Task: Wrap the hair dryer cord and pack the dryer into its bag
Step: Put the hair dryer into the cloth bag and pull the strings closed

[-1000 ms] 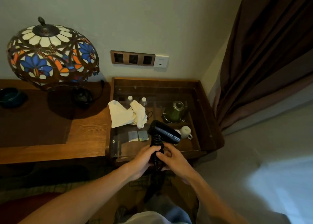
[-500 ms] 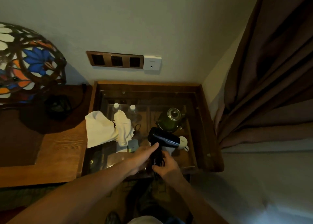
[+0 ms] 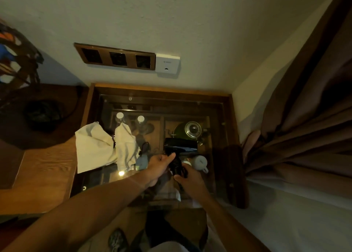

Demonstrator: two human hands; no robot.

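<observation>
A black hair dryer (image 3: pixel 180 146) with a smooth, glossy barrel is held above a glass-topped wooden surface (image 3: pixel 227 118), its barrel lying roughly level and its handle pointing down toward the person. The black cord (image 3: pixel 178 166) is coiled in tight turns around the handle. The left hand (image 3: pixel 159 165) rests against the left side of the handle with its thumb stretched up along it; whether its other fingers close round the handle cannot be told. The right hand (image 3: pixel 190 180) is closed on the lower end of the wound cord and handle, fingers curled under.

To the left of the dryer a cream cloth bag (image 3: pixel 95 148) lies crumpled and limp, half on the glass and half on the neighbouring grained wooden desk (image 3: pixel 43 167), with a thin dark drawstring (image 3: pixel 143 148) trailing from it onto the glass. The bag looks flat.

Under the glass, a wooden tray split into compartments shows through. The left compartment holds two clear bottles (image 3: pixel 130 119) with white caps; the right one holds a round green kettle (image 3: pixel 189 130) with a shiny domed lid. A white ceramic cup (image 3: pixel 200 163) with a handle sits just right of the hands.

A heavy brown curtain (image 3: pixel 304 118) hangs in folds on the right.
</observation>
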